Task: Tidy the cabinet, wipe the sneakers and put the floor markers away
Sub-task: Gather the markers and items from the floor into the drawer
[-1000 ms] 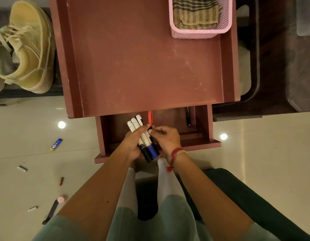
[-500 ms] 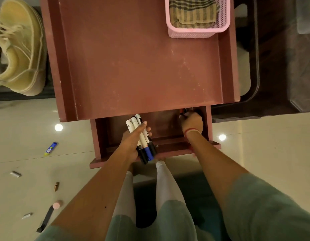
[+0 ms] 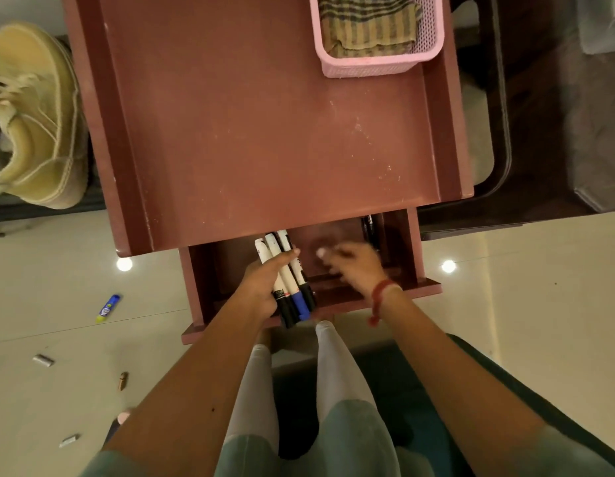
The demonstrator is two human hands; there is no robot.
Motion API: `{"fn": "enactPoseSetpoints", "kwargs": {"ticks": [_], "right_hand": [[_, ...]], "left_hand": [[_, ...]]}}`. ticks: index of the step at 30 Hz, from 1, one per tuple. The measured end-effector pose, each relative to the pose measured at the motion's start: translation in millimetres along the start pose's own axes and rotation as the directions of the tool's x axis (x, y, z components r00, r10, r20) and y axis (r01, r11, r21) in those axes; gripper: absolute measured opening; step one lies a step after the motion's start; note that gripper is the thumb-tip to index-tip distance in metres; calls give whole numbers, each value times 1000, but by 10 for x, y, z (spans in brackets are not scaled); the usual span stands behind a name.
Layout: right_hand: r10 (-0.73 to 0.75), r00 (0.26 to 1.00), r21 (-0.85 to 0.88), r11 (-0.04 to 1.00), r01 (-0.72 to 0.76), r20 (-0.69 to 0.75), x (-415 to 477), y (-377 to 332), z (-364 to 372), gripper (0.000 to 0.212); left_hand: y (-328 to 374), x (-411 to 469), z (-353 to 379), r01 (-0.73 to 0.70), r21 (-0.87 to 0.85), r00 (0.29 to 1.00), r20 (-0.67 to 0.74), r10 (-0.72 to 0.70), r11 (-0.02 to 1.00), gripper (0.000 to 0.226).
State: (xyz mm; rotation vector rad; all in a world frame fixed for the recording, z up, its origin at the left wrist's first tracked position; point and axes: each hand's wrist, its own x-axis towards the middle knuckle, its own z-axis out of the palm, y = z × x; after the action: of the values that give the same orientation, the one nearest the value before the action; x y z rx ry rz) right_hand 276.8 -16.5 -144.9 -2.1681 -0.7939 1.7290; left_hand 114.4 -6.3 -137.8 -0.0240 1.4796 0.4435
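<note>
My left hand [image 3: 261, 287] grips a bundle of three white markers [image 3: 288, 277] with black and blue caps, held over the open drawer [image 3: 416, 249] of the reddish-brown cabinet [image 3: 264, 125]. My right hand [image 3: 351, 266], blurred by motion, hovers over the drawer's middle with relaxed fingers and holds nothing. A dark marker [image 3: 368, 226] lies in the drawer's back right corner. A beige sneaker [image 3: 34, 118] stands on a dark shelf to the cabinet's left.
A pink mesh basket [image 3: 378, 65] with a folded striped cloth [image 3: 368, 24] sits on the cabinet top at the back right. On the floor to the left lie a blue-and-yellow tube [image 3: 108, 308] and several small items [image 3: 43, 360]. Dark furniture stands at right.
My right hand took a red marker from the bundle, carried it to the drawer's back right corner, and has come back toward the middle empty. The left hand kept holding the markers.
</note>
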Motion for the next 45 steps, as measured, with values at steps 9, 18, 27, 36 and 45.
{"fn": "enactPoseSetpoints", "kwargs": {"ticks": [9,18,27,36,45], "right_hand": [[49,998,101,994,-45,-35,-157,73,253,29],[9,899,-423,880,-215,-437,698,248,-221,36],[-37,978,-100,995,16,-204,177,-26,-15,27],[-182,979,50,981,187,-93,-329,-55,397,21],[-113,950,-436,899,-27,-292,494,151,-4,27]], "left_hand": [[-35,-24,32,-23,-63,999,-44,21,998,20],[-32,-6,-84,-23,-236,984,164,63,971,22],[13,-14,-36,-63,-239,993,83,85,969,14],[92,3,75,-91,-159,995,27,96,983,19],[102,108,-76,-14,-303,998,61,34,953,11]]}}
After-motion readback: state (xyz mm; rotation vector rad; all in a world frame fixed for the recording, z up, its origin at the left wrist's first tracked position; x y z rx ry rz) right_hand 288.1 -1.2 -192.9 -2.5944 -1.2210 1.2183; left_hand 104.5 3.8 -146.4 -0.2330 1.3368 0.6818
